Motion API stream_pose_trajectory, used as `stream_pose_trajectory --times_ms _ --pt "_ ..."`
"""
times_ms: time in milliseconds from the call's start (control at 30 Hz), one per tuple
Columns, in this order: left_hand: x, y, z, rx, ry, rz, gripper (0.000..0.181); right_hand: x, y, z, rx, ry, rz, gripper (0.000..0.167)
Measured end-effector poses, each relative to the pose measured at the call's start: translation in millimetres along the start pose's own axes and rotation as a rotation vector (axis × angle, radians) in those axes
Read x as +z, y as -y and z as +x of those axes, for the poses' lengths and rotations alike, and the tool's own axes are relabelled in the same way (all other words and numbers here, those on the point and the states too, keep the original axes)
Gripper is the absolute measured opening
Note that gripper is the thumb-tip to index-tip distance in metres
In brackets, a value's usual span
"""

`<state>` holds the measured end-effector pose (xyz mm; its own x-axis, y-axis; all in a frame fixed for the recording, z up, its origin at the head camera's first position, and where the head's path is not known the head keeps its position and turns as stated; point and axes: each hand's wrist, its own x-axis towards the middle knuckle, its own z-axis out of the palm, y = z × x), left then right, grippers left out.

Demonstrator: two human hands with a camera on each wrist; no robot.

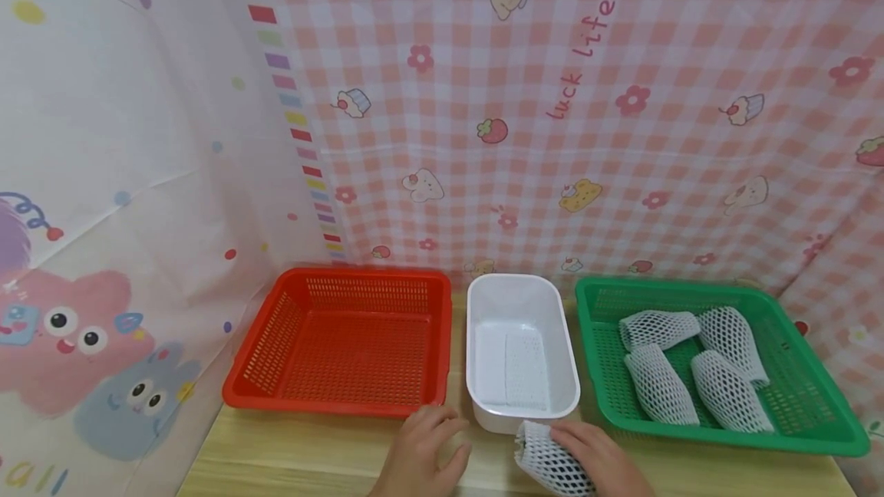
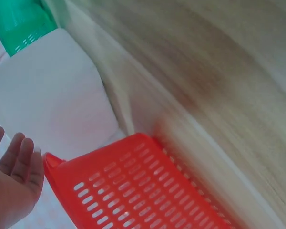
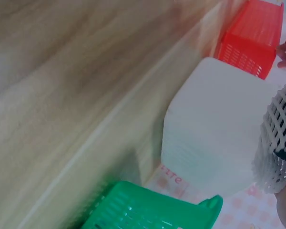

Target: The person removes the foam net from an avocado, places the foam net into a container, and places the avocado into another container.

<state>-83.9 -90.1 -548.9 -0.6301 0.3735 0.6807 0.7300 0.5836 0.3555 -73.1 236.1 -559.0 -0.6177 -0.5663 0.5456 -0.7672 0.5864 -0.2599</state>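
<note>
My right hand [image 1: 599, 457] grips a white foam net sleeve [image 1: 552, 460] in front of the white bin [image 1: 476, 374]. Through the mesh of this foam net [image 3: 282, 125], something dark shows in the right wrist view; what it is I cannot tell. My left hand [image 1: 423, 457] is to the left of the sleeve, near the red basket's front corner, with nothing in it. In the left wrist view the fingers of that left hand [image 2: 15, 183] are spread and nearly straight. Several more white foam net sleeves [image 1: 659, 386] lie in the green basket [image 1: 822, 374].
A red basket [image 1: 345, 409] stands left of the white bin, with nothing in it. The green basket is on the bin's right. All three stand in a row on a wooden table [image 1: 297, 451], before a pink checked cloth [image 1: 525, 159]. A printed white cloth [image 1: 173, 236] hangs at left.
</note>
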Motion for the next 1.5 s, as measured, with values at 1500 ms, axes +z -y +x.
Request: stream_pose_trajectory --times_ms 1500 --pt "27.1 1.9 -13.7 -0.056 0.615 -0.074 0.018 36.3 3.3 -8.6 0.059 0.213 0.053 0.072"
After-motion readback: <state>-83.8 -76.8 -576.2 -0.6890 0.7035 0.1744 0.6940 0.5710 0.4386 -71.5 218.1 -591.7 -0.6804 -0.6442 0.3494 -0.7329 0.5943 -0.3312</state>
